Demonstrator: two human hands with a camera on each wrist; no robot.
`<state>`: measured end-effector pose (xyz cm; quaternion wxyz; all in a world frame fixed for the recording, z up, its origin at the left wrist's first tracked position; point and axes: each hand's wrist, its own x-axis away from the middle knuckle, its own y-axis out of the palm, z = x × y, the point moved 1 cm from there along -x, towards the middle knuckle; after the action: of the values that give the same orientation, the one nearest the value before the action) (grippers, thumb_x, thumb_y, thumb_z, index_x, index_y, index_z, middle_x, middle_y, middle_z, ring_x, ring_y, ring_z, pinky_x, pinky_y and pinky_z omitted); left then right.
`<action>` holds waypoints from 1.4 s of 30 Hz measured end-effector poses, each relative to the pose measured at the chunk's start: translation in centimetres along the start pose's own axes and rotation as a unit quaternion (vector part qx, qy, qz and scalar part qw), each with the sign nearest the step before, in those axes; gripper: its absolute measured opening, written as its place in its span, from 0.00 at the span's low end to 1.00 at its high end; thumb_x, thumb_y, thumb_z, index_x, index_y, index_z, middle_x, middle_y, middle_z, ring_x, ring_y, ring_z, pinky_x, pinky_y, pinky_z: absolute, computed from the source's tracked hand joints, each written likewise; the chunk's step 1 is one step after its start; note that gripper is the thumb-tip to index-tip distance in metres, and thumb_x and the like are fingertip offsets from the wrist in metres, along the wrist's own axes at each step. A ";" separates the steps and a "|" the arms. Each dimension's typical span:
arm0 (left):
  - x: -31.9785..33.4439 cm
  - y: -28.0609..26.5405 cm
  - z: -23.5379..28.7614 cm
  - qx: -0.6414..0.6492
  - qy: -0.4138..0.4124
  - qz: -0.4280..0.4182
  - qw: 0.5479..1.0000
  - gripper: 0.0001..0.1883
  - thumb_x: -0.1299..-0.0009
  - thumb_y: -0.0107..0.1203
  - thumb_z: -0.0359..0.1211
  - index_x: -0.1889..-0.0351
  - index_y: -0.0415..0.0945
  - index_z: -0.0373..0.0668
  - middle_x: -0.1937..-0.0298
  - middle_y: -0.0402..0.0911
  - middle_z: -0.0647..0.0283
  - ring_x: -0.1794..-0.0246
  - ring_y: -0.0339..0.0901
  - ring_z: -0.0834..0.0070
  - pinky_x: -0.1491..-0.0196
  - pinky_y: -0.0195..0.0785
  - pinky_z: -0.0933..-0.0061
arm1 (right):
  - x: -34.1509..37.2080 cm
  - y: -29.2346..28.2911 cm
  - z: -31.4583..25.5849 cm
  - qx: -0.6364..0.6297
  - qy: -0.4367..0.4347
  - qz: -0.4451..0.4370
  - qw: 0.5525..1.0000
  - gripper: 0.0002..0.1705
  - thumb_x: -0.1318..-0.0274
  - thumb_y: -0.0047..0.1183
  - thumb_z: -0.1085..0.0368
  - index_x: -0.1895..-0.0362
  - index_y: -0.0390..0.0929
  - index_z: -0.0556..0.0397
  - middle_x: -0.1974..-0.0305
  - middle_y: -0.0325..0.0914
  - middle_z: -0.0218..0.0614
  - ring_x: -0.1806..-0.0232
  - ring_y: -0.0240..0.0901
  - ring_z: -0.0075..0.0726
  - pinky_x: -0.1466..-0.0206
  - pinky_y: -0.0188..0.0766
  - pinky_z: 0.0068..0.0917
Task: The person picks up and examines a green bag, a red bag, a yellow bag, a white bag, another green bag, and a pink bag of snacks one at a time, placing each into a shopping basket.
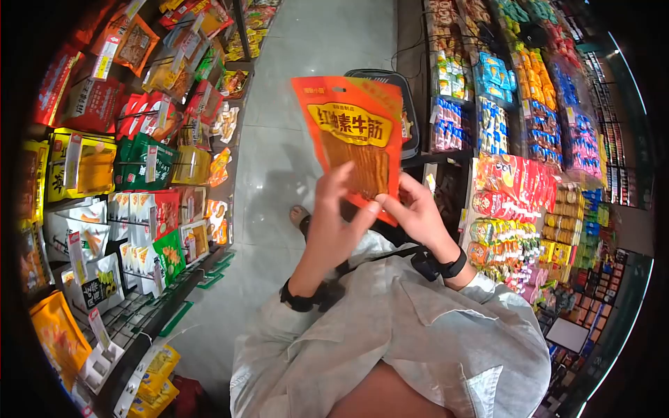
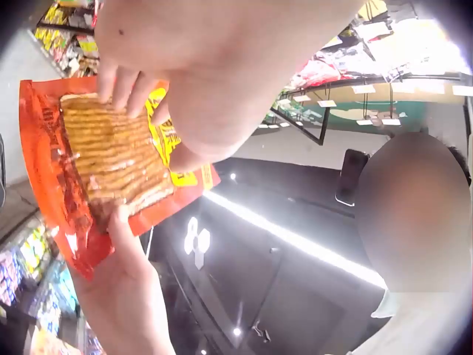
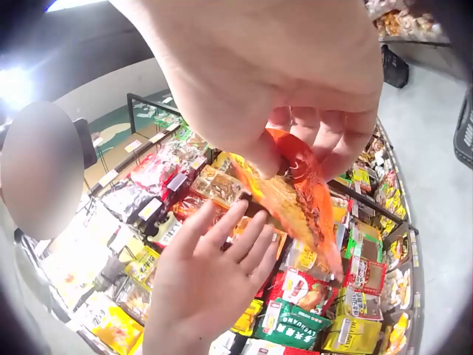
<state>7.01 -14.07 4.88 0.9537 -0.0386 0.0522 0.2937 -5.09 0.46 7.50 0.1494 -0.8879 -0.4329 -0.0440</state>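
An orange-red snack bag [image 1: 352, 150] with a yellow label and a clear window stands nearly upright in front of the body. Brown, ridged strips of food [image 2: 118, 155] show through the window. My right hand [image 1: 421, 212] pinches the bag's lower corner, thumb on the front and fingers behind. Seen from the right wrist, the bag [image 3: 295, 200] is edge-on below that hand. My left hand [image 1: 334, 219] is beside the lower left of the bag, overlapping it in the head view. Its fingers [image 3: 247, 233] are spread and nearly straight in the right wrist view.
Racks of packaged snacks [image 1: 146, 164] line the left side, with price tags sticking out. More snack shelves [image 1: 516, 181] stand on the right. A dark basket [image 1: 411, 143] is behind the bag. Grey tiled floor [image 1: 268, 195] runs between the shelves, with a foot [image 1: 298, 214] visible.
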 end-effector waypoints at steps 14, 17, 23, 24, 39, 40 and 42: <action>0.2 1.6 0.1 0.334 -0.266 0.078 0.901 0.18 0.18 0.46 0.38 0.39 0.70 0.35 0.44 0.79 0.64 0.45 0.76 0.78 0.42 0.70 0.72 | 1.4 -4.0 1.0 -0.040 -0.048 0.156 0.986 0.18 0.35 0.57 0.72 0.42 0.73 0.57 0.50 0.77 0.28 0.50 0.71 0.19 0.44 0.67 0.21; -0.3 3.4 0.9 0.332 -0.273 0.074 0.900 0.18 0.18 0.45 0.37 0.38 0.70 0.34 0.42 0.78 0.63 0.44 0.76 0.77 0.41 0.70 0.71 | 1.9 -5.7 0.9 -0.174 0.017 0.088 0.981 0.20 0.33 0.55 0.71 0.39 0.72 0.57 0.46 0.77 0.30 0.47 0.71 0.20 0.43 0.66 0.22; -0.7 8.8 1.2 0.318 -0.269 0.022 0.909 0.21 0.19 0.46 0.38 0.35 0.67 0.34 0.38 0.76 0.59 0.39 0.75 0.71 0.37 0.68 0.65 | 2.8 -10.9 5.2 -0.180 0.042 0.041 0.982 0.14 0.31 0.54 0.68 0.45 0.78 0.59 0.62 0.80 0.21 0.66 0.69 0.11 0.63 0.67 0.17; -0.7 9.9 1.5 0.321 -0.272 0.023 0.907 0.20 0.18 0.46 0.38 0.35 0.67 0.34 0.38 0.76 0.59 0.39 0.75 0.71 0.37 0.68 0.65 | 2.9 -11.8 5.4 -0.189 0.051 0.034 0.980 0.14 0.31 0.54 0.68 0.45 0.78 0.59 0.63 0.80 0.21 0.66 0.68 0.10 0.64 0.66 0.17; -2.2 21.1 1.5 0.178 -0.356 0.126 0.909 0.20 0.19 0.46 0.38 0.36 0.68 0.34 0.38 0.76 0.60 0.40 0.74 0.73 0.37 0.66 0.67 | 1.8 -20.7 11.8 -0.297 0.095 -0.025 0.950 0.11 0.32 0.55 0.66 0.51 0.80 0.60 0.67 0.76 0.18 0.66 0.68 0.10 0.65 0.65 0.16; -2.5 21.3 1.1 0.190 -0.354 0.129 0.907 0.20 0.19 0.47 0.38 0.36 0.68 0.35 0.39 0.77 0.60 0.40 0.74 0.73 0.37 0.67 0.67 | 1.3 -21.1 11.9 -0.292 0.084 -0.010 0.953 0.12 0.32 0.55 0.66 0.51 0.80 0.60 0.66 0.77 0.19 0.65 0.68 0.10 0.64 0.66 0.16; -3.0 21.5 0.4 0.207 -0.377 0.110 0.896 0.19 0.19 0.48 0.38 0.36 0.69 0.36 0.39 0.77 0.60 0.41 0.75 0.72 0.37 0.67 0.66 | 0.6 -21.7 12.0 -0.281 0.066 0.023 0.957 0.12 0.32 0.54 0.65 0.50 0.80 0.60 0.65 0.78 0.19 0.64 0.69 0.10 0.62 0.67 0.17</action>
<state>-7.57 2.01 4.74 0.8503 0.2792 -0.2473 0.3714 -22.32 17.17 1.15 -0.0765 -0.8989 -0.3718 -0.2188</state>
